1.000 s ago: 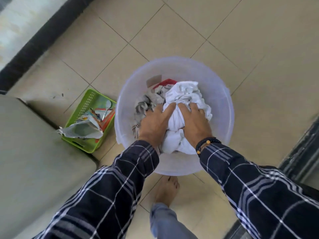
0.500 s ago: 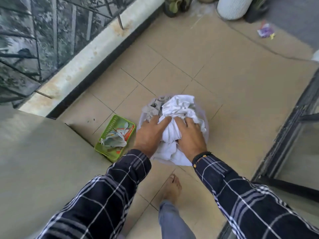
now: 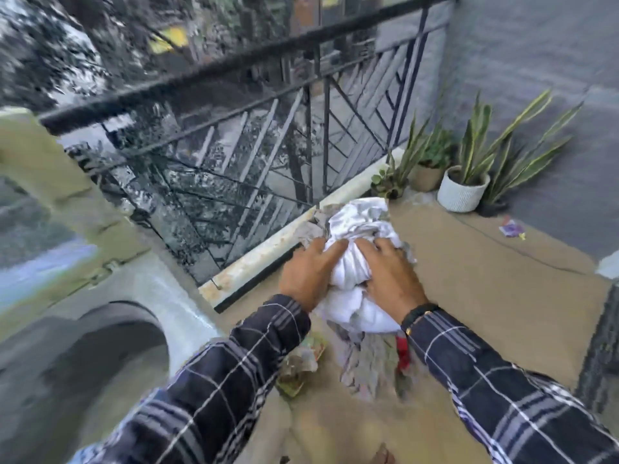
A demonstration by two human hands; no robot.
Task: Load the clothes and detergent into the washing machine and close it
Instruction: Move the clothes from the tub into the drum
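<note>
A bundle of clothes, mostly white with grey patterned cloth and a red piece hanging below, is lifted in front of me. My left hand grips its left side and my right hand grips its right side. The washing machine stands at the left with its lid raised and its round drum opening dark and open, lower left of the bundle. The green basket with packets lies blurred on the floor, partly hidden by my left sleeve. The frame is motion-blurred.
A black metal railing on a low kerb runs behind the machine and bundle. Potted plants stand at the far corner by a grey wall. A small wrapper lies on the tiled floor at right. A dark door frame edges the right.
Both hands have lifted the clothes bundle up out of the tub. My view has swung up and left, bringing the machine's open drum and the railing into sight; the tub is out of view.
</note>
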